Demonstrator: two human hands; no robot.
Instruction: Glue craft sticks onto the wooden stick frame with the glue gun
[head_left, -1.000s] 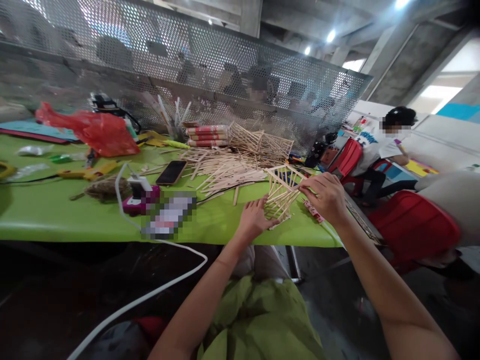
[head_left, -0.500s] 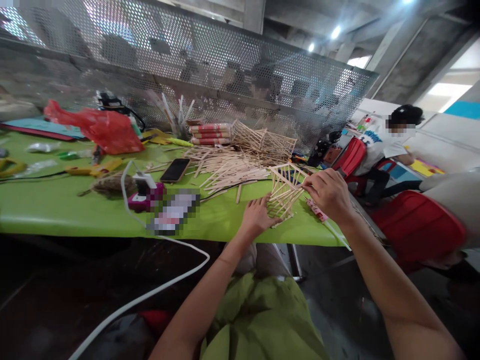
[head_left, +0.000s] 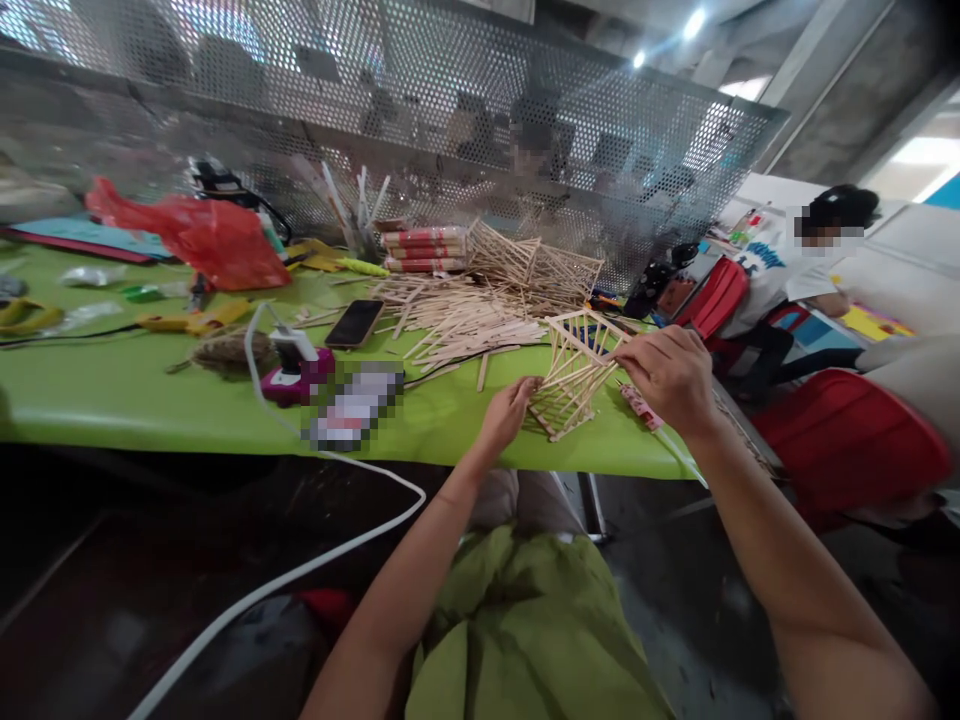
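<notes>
A small open frame of thin wooden sticks [head_left: 576,392] is held at the front edge of the green table. My left hand [head_left: 508,415] is closed at its left side, thumb and fingers pinched on a stick. At the upper right corner my right hand [head_left: 670,380] pinches the frame between thumb and bent fingers; its exact grip is partly hidden. Just below the right hand lies a pink patterned pen-like tool [head_left: 640,406] with a white cord. Behind the frame spreads a pile of loose wooden sticks [head_left: 469,325].
A larger stick structure [head_left: 536,262] and red-labelled stick packs [head_left: 424,250] stand behind the pile. Leftward are a black phone [head_left: 355,323], a purple socket block [head_left: 298,378] with white cable and a red bag [head_left: 214,240]. A person sits at the right near red chairs [head_left: 855,435].
My left hand's fingers, spread against the frame's side before, have drawn together into a pinch at its left edge. The frame has tilted slightly. The whole view has shifted a little.
</notes>
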